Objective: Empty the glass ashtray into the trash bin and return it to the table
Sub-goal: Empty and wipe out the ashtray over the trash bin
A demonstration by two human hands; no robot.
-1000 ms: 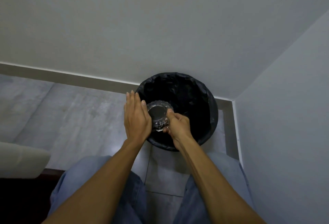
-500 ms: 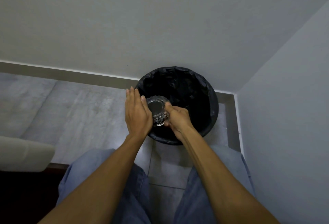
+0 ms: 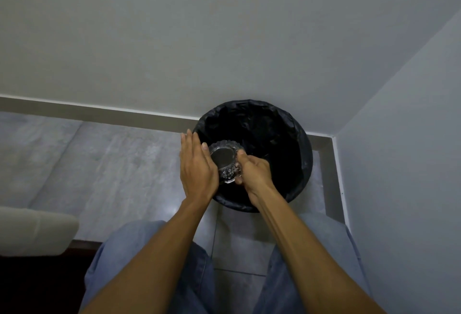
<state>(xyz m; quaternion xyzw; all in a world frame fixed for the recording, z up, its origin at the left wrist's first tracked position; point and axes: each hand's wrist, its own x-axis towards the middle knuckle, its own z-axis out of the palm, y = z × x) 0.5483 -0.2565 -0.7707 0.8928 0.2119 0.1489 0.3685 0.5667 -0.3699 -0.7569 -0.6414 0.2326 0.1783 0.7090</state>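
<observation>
We see one glass ashtray [image 3: 225, 161] tipped on edge over the one black-lined trash bin [image 3: 305, 161] in the corner. Our right hand [image 3: 254, 172] is clamped on its rim; our left hand [image 3: 197, 169] lies flat, fingers straight, against its side.

Grey tiled floor [image 3: 112, 159] meets pale walls [image 3: 199, 39].

Right hand [image 3: 254, 171] clenched, left hand [image 3: 197, 169] flat.
</observation>
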